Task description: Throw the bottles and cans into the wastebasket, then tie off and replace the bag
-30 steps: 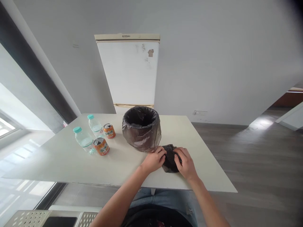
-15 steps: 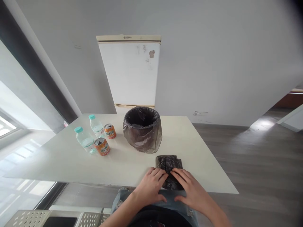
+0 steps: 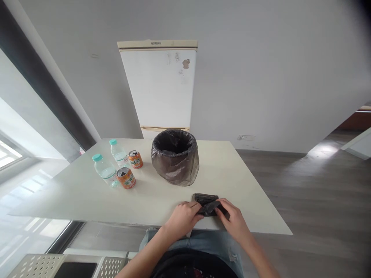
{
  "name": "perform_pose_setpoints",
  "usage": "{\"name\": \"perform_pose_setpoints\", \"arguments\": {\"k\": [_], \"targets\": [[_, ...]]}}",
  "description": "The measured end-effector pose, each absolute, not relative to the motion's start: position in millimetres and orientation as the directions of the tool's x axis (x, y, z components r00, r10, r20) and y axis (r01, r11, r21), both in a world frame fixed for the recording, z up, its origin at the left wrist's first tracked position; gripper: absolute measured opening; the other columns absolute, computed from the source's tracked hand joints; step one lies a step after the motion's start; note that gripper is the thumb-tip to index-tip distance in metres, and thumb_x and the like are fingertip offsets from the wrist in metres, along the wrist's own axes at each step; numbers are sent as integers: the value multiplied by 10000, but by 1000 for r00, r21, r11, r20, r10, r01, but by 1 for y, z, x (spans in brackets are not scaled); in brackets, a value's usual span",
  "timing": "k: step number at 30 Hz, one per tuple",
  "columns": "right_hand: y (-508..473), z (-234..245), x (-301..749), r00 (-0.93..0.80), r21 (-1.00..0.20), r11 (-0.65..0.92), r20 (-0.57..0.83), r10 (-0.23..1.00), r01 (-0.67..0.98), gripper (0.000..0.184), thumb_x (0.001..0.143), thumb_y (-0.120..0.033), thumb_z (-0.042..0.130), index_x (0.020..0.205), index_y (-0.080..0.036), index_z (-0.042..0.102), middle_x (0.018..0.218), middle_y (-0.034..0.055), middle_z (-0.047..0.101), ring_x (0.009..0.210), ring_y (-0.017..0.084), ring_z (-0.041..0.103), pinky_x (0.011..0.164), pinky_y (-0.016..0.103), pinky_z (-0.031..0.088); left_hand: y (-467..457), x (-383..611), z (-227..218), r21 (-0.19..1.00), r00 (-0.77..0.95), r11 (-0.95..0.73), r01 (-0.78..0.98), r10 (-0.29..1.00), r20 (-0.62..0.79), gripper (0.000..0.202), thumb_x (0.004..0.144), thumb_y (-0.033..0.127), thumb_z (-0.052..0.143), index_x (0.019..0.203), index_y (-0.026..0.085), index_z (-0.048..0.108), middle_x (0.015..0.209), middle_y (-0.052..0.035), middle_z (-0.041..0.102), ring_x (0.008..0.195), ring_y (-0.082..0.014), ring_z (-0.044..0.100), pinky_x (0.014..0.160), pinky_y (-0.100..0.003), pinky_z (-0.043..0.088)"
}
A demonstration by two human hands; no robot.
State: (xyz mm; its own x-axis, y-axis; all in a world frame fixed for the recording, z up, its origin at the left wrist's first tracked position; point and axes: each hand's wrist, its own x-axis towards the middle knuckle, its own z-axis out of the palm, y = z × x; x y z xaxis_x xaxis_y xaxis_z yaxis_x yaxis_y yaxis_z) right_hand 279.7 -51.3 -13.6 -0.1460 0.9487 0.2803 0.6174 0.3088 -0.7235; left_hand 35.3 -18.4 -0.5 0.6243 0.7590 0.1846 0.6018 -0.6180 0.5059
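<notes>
A black plastic bag (image 3: 206, 198), partly folded over, lies near the front edge of the white table (image 3: 162, 206). My left hand (image 3: 184, 216) grips its left side, fingers closed on the plastic. On the right side, my right hand (image 3: 230, 216) pinches a folded flap of the same bag between thumb and fingers. Just beyond the hands stands a bin (image 3: 175, 164) lined with a dark see-through bag, its liner turned down over the rim. The bin's inside is too dark to make out.
Two clear bottles with teal caps, a nearer one (image 3: 104, 170) and a farther one (image 3: 118, 152), stand at the left beside two orange cans (image 3: 126, 178). A white fridge (image 3: 159, 88) is behind the table. A perforated beige surface (image 3: 34, 266) holds a dark flat object (image 3: 75, 270).
The bag lay flatter under both hands before. Its near part has been folded up and away from me, making it shorter, and my fingers have closed on it.
</notes>
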Motion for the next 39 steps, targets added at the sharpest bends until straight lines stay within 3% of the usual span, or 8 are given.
{"name": "perform_pose_setpoints", "arguments": {"k": [5,8,13,17,22,27,32,39], "targets": [[-39,-23,275,106,-722,185,337,936,666,341,1035,-495,510,844,-226,597,821,62,661,720,225,648,669,329,545,6,51,-1,621,416,-427,657,893,175,170,1026,233,530,872,225,603,819,-20,696,728,-201,662,637,-282,452],[-30,-28,273,142,-683,156,359,922,714,311,1011,-500,535,948,-215,641,904,90,696,718,235,663,667,349,552,13,61,-10,627,334,-430,650,902,273,141,972,133,526,915,216,625,892,-51,700,848,-235,667,776,-352,529],[-20,-31,267,127,-620,148,377,917,770,344,988,-431,546,1244,-214,618,1008,100,705,809,261,703,718,381,582,2,64,-12,544,251,-511,666,840,481,426,968,78,467,1359,216,566,1289,-133,652,1236,-304,605,1063,-518,513],[-20,-29,262,31,-580,209,376,926,788,250,994,-326,477,1154,-250,654,1063,89,680,880,252,711,747,373,594,-9,63,-10,377,546,-716,587,695,468,531,1056,173,392,1585,220,380,1582,-140,507,1481,-290,463,1216,-515,401],[-25,-19,259,-84,-389,290,468,880,874,363,937,-170,444,1214,-197,676,1276,165,627,1170,309,644,995,458,562,-10,62,-28,225,718,-790,570,613,330,584,1092,385,415,1617,134,362,1637,-161,454,1563,-295,359,1293,-513,277],[-25,-22,257,-436,-206,509,315,843,836,643,1008,-195,390,1646,-153,313,1661,126,410,1513,278,416,1229,481,403,-7,52,-31,192,779,-827,528,562,280,720,1076,472,437,1650,64,290,1687,-196,341,1604,-304,254,1308,-479,237],[-24,-37,258,-468,-121,508,254,847,853,710,1106,-360,325,1707,-229,-30,1720,91,291,1567,274,346,1273,552,318,-7,47,-27,183,790,-836,517,548,274,765,1075,510,424,1670,68,238,1689,-193,330,1612,-306,225,1311,-483,219],[-25,-41,260,-463,-118,504,258,848,856,725,1115,-350,303,1688,-219,-122,1729,106,235,1581,268,315,1283,548,296,-10,46,-22,282,765,-812,511,579,281,760,1050,432,495,1675,103,212,1704,-176,319,1623,-323,175,1320,-531,210]]}}
